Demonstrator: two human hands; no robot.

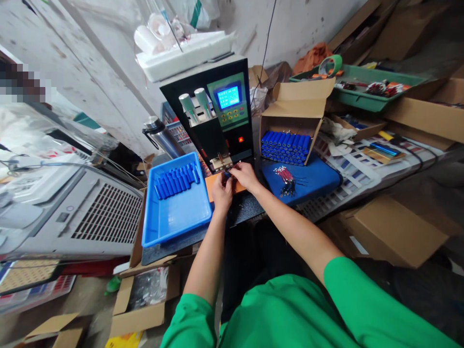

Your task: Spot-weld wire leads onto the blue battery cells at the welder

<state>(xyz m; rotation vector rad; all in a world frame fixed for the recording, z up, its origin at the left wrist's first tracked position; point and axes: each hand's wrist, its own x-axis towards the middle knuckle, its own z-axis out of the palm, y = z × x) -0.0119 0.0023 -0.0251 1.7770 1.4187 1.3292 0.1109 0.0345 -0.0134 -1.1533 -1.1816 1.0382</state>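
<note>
My left hand (222, 192) is closed around a small blue cylindrical battery cell (227, 174), mostly hidden by the fingers, just below the electrode tips of a black spot welder (237, 135). My right hand (245, 175) meets it from the right, its fingertips pinched together at the cell; what they grip is too small to make out. Under both hands lies an orange board (239, 187). To the left, a blue tray (177, 212) holds rows of blue cells (177, 181). On the right, a bundle of red and black wire leads (285, 181) rests on a blue pad (308, 179).
A cardboard box (297, 104) full of blue cells stands right of the welder. Behind the tray is a steel flask (163, 136). White foam (184, 54) sits on the welder's top. Farther right is a green tray (384, 92); an open carton (139, 319) lies below left.
</note>
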